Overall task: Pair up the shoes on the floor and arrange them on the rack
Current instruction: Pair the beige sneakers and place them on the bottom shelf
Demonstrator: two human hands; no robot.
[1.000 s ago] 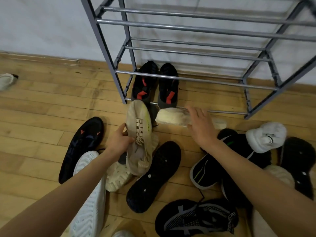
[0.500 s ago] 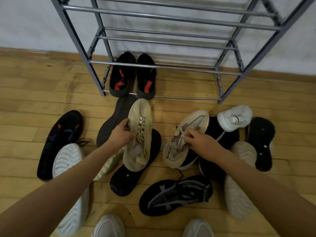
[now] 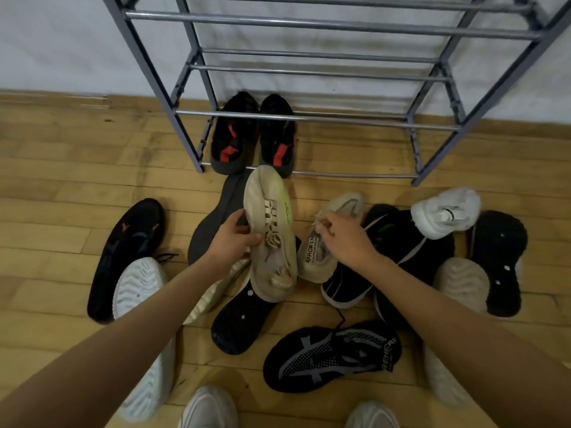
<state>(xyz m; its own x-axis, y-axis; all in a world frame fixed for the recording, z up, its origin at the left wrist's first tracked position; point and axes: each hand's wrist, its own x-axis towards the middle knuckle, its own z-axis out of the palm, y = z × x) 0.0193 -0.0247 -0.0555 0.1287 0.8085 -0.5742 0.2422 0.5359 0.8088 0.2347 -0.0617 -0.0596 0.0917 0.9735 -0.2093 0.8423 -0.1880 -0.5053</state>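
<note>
My left grip (image 3: 235, 240) clasps a beige shoe (image 3: 271, 208); my right grip (image 3: 346, 239) pinches its mate (image 3: 312, 258) by the laces, which could slip.

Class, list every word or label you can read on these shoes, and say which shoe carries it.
"APAOREN", roughly: lower beige sneaker, pinched by the right hand.
"ZENER", partly legible: black mesh sneaker, heel tab.
Print on the lifted beige sneaker in the left hand: too small.

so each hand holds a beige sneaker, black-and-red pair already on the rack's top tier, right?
No: head view shows the black-and-red pair on the rack's bottom tier, not top. The left hand grips one beige sneaker, the right hand its mate.
</note>
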